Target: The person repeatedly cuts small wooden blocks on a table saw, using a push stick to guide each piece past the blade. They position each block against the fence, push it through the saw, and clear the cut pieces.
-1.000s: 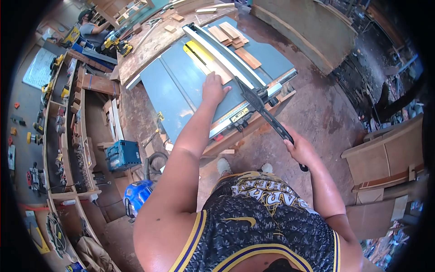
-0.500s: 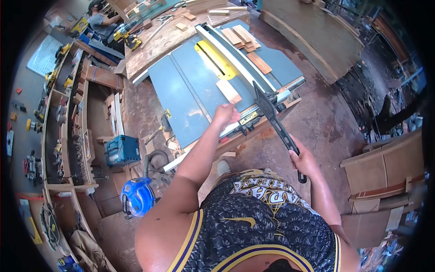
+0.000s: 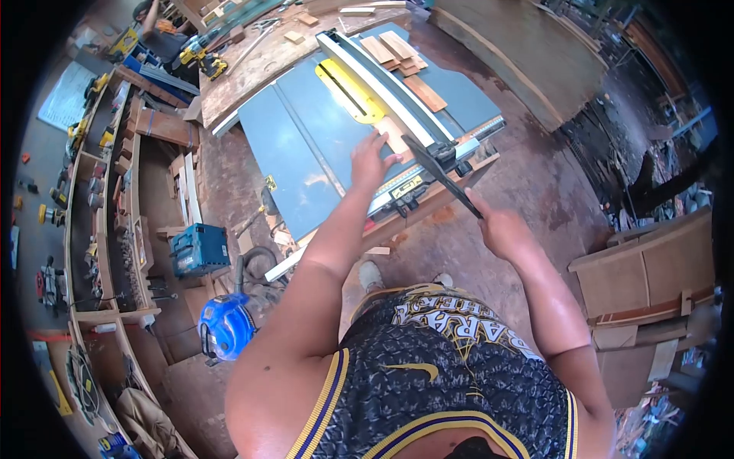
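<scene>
On the grey table saw (image 3: 267, 161), a short wooden board (image 3: 394, 138) lies flat against the fence (image 3: 382, 88), close behind the yellow throat plate (image 3: 352, 96). My left hand (image 3: 368, 162) rests beside this board with its fingers stretched out and apart, the fingertips at the board's left edge. My right hand (image 3: 505, 233) is wrapped round the handle of a long black push stick (image 3: 443, 174). The tip of the stick reaches the near end of the board, alongside the fence. A blade is not visible in the slot.
Several thin wood pieces (image 3: 394, 52) lie right of the fence. Behind the saw stands a plywood workbench (image 3: 237, 84) with offcuts and a yellow drill (image 3: 205, 63). A person (image 3: 159, 38) is at the back left. A blue shop vacuum (image 3: 228, 327) and a teal case (image 3: 199, 251) stand at left.
My right hand has moved forward, bringing the push stick's tip to the board. The board now lies against the fence, and my left hand has moved forward with its fingers spread.
</scene>
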Tool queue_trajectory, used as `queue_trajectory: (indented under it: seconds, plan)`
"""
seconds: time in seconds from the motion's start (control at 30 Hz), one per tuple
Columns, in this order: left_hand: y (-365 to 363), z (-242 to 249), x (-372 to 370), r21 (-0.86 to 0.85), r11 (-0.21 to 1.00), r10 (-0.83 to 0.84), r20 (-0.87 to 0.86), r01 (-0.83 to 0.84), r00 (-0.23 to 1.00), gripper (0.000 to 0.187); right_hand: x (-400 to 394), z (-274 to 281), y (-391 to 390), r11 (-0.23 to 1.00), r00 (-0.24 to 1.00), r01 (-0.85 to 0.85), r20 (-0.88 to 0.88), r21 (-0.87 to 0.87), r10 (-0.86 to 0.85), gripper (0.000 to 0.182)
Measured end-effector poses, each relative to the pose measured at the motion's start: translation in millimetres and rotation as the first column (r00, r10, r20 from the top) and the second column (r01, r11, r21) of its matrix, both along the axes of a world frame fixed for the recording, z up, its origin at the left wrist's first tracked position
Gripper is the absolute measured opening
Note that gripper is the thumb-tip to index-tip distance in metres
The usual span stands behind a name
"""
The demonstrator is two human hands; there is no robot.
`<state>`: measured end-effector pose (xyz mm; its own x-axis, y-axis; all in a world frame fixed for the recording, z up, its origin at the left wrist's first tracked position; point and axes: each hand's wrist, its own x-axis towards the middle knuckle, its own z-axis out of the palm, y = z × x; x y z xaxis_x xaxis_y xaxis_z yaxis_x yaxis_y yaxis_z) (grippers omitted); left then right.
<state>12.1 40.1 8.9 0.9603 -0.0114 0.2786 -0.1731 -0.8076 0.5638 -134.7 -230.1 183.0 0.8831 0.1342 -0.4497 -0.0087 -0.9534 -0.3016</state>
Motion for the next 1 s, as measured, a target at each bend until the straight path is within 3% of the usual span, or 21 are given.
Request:
queue_trajectory:
  seconds: [0.17, 0.33, 0.4, 0.5, 0.63, 0.7, 0.83, 0.93, 1.0]
  plan:
    - [5.2, -6.5, 14.7, -0.001, 0.999, 0.034, 0.081, -0.034, 0.996, 0.066, 28.3, 29.0, 25.7, 0.981, 0.989, -0.15, -0.007, -0.12, 0.15, 0.071]
    - [13.1, -2.0, 20.6, -0.018, 1.0, 0.0, 0.082, 0.001, 0.997, 0.067, 54.9, 41.2, 50.3, 0.973, 0.983, -0.17, -0.091, -0.158, 0.157, 0.073]
    - [15.7, 5.3, 22.3, -0.034, 0.999, -0.016, -0.045, 0.014, 0.999, 0.065, 56.5, 47.2, 58.4, 0.974, 0.985, -0.164, -0.084, -0.157, 0.152, 0.074]
    - [15.4, -0.9, 22.2, 0.002, 1.0, -0.016, 0.02, 0.016, 1.0, 0.064, 55.5, 49.9, 68.2, 0.961, 0.985, -0.17, -0.071, -0.217, 0.158, 0.076]
    - [18.3, -5.2, 23.0, -0.03, 0.998, -0.051, -0.024, 0.051, 0.998, 0.066, 54.1, 50.6, 77.8, 0.945, 0.982, -0.18, -0.105, -0.273, 0.157, 0.077]
    - [17.7, -10.1, 22.9, 0.025, 0.999, -0.048, 0.07, 0.046, 0.996, 0.067, 54.5, 49.0, 82.3, 0.936, 0.984, -0.151, -0.14, -0.316, 0.112, 0.079]
    - [16.7, -11.7, 23.6, 0.002, 0.997, -0.075, 0.004, 0.075, 0.997, 0.063, 56.1, 31.8, 72.3, 0.955, 0.991, -0.127, -0.08, -0.268, 0.109, 0.067]
    - [19.5, -11.5, 12.5, 0.021, 0.998, -0.068, 0.074, 0.067, 0.995, 0.057, 56.4, 28.2, 72.7, 0.948, 0.989, -0.141, -0.076, -0.287, 0.124, 0.068]
    - [21.2, -1.9, -6.3, -0.129, 0.985, -0.106, 0.098, 0.118, 0.989, 0.052, 55.7, 24.2, 70.8, 0.936, 0.983, -0.181, -0.052, -0.303, 0.173, 0.068]
